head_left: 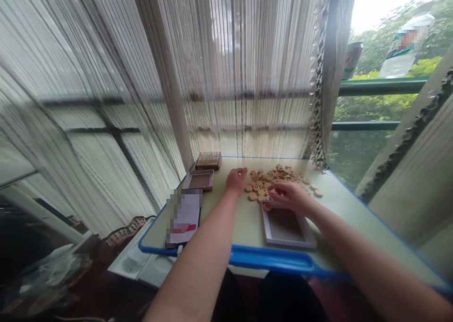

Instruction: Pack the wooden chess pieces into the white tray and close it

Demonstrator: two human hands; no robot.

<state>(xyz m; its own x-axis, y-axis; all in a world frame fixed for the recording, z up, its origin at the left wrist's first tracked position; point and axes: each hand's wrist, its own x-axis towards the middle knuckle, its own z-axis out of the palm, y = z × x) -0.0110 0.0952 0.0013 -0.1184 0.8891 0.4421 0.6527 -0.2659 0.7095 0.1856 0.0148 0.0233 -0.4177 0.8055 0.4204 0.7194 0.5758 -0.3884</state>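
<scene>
Round wooden Chinese chess pieces (261, 176), some with red markings, lie in a loose heap on the pale tabletop. Left of the heap is my left hand (236, 180), its fingers curled closed; whatever it may hold is hidden. My right hand (289, 195) hovers at the heap's near side, palm down, fingers slightly bent and apart, with no piece visible in them. Below it, a shallow box tray (268, 230) has one wooden piece (267, 206) in its far left corner.
A decorated brown box (208, 160) and a second shallow tray (191, 180) stand at the back left. A phone (186, 213) with a cable lies near the left edge. Blue edging (269, 258) rims the table; string curtains (247, 77) hang behind.
</scene>
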